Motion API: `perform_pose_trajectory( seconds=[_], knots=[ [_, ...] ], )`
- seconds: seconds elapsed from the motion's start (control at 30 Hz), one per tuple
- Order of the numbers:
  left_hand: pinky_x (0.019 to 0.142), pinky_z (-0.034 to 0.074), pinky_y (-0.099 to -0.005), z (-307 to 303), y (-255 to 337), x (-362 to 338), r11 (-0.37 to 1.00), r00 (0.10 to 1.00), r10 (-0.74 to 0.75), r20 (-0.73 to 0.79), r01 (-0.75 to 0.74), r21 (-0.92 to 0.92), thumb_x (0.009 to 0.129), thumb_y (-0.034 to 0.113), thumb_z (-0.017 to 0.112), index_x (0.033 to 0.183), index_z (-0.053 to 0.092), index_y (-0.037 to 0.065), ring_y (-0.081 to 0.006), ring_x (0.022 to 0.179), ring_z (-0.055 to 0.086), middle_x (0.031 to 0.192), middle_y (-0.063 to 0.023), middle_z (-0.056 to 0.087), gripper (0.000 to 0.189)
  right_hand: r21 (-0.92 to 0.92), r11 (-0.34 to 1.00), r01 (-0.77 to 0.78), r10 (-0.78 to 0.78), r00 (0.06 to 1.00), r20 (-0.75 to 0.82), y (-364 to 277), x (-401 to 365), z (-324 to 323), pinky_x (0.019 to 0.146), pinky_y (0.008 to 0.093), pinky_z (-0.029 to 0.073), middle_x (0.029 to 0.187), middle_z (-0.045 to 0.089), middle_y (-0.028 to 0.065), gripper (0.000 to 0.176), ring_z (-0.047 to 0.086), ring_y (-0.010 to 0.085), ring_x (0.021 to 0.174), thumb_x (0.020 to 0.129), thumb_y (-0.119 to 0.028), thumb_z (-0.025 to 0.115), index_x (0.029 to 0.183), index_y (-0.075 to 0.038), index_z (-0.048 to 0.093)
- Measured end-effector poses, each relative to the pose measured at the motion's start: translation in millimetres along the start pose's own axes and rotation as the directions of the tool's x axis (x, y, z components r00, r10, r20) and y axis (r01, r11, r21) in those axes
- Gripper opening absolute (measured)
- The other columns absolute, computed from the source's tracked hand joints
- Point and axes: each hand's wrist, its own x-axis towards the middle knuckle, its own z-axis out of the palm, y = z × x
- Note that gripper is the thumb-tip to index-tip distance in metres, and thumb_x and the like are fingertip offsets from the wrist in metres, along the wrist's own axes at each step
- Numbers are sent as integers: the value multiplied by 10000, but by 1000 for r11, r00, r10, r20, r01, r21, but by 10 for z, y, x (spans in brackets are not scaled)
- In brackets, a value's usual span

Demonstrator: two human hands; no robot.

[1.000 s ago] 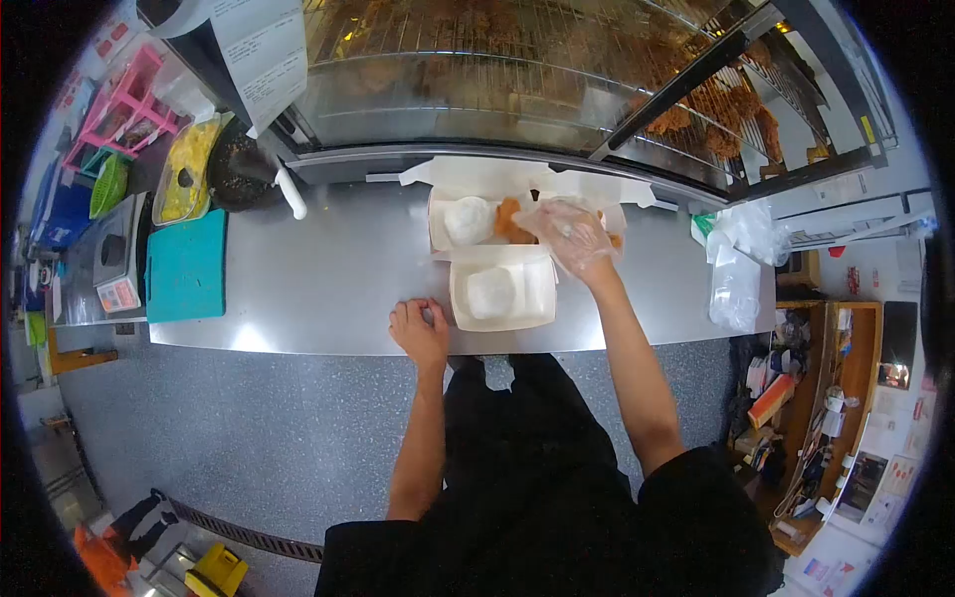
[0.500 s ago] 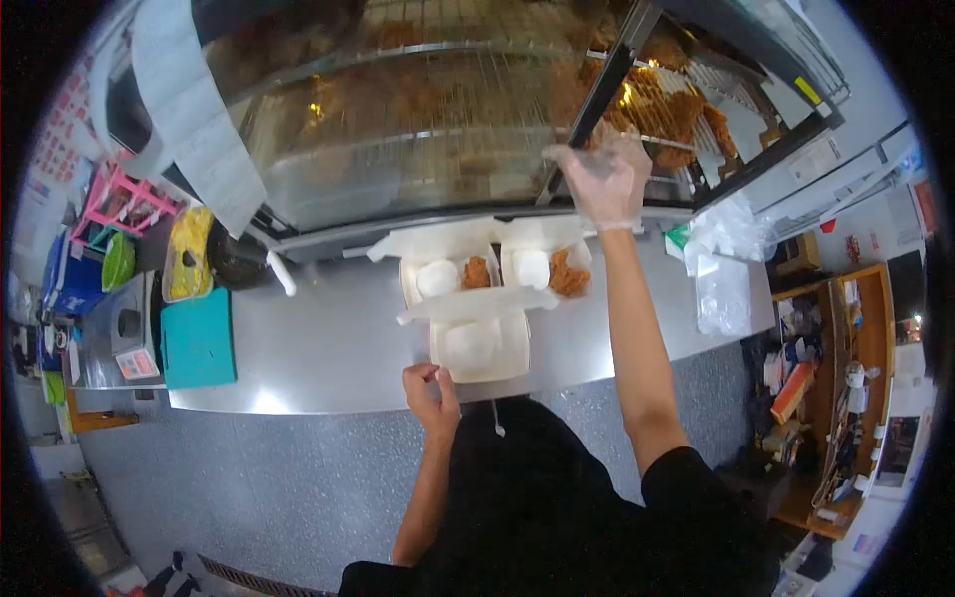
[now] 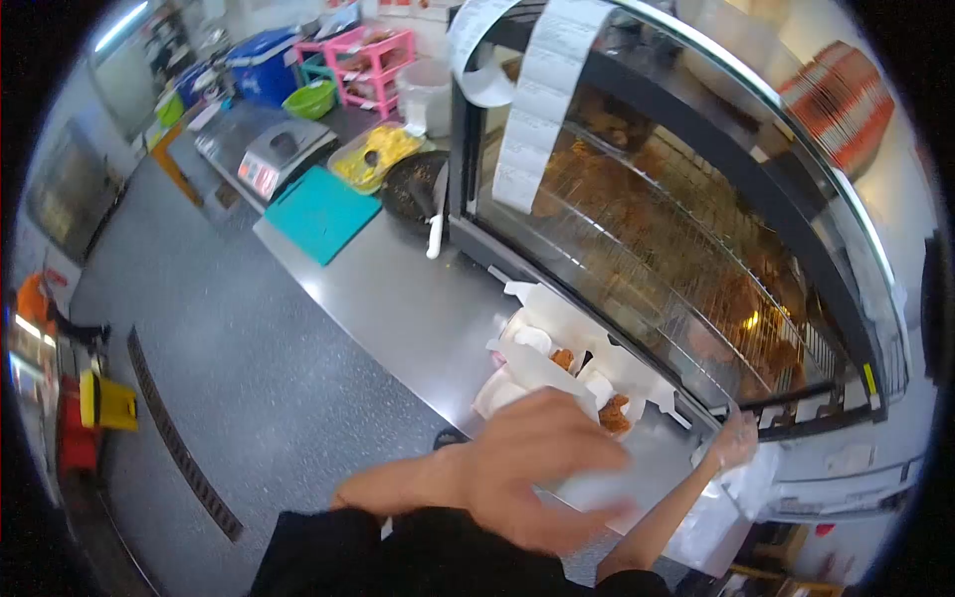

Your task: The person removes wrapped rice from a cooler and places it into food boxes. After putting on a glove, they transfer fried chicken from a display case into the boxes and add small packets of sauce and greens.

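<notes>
My bare left hand (image 3: 537,468) is raised over the front of the counter, blurred, with thumb and fingers apart and nothing in them. It partly hides a white takeaway box (image 3: 494,390). Behind that, two more open takeaway boxes (image 3: 572,310) stand side by side. Each holds a white mound or tub (image 3: 533,339) and a piece of fried chicken (image 3: 615,414). My right hand (image 3: 734,443), in a clear plastic glove, is at the lower front edge of the glass display cabinet (image 3: 637,239). Its fingers are too small and blurred to make out a grip.
Paper receipts (image 3: 545,109) hang over the cabinet's left end. On the counter (image 3: 388,308) are a teal cutting board (image 3: 323,211), a dark pan (image 3: 410,194), a white-handled knife (image 3: 436,234) and a tub of yellow food (image 3: 373,154). Plastic bags (image 3: 751,483) lie near my right hand.
My view has swung left and tilted. My left hand has risen from beside the front box to over it, its fingers spreading. My right hand has come down from the cabinet opening to its lower edge.
</notes>
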Motion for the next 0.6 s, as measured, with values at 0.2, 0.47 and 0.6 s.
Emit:
perform_pose_trajectory(
  seconds=[0.2,0.47,0.6],
  knots=[
    [921,468,-403,59,-26,575,764,782,583,220,-620,178,876,286,584,1197,605,156,-267,1117,573,1212,-78,625,347,12,998,54,-51,986,-160,1405,-553,31,873,396,510,993,704,194,240,668,327,948,805,-138,708,973,33,705],
    [781,480,-390,-120,-106,611,841,865,500,33,-495,221,745,248,702,922,634,113,-264,892,589,985,-70,647,233,237,969,62,-57,998,-27,29,-1285,-828,939,420,459,1092,640,163,336,599,317,1035,806,-37,706,1132,-1,631],
    [710,486,-383,-681,-149,527,908,928,372,-32,-356,220,680,229,761,784,649,91,-263,780,596,871,-66,657,206,428,904,-23,-7,998,69,-1591,-1525,-979,989,404,426,1129,637,159,329,577,295,1086,822,-37,697,1143,-5,630]
  ],
)
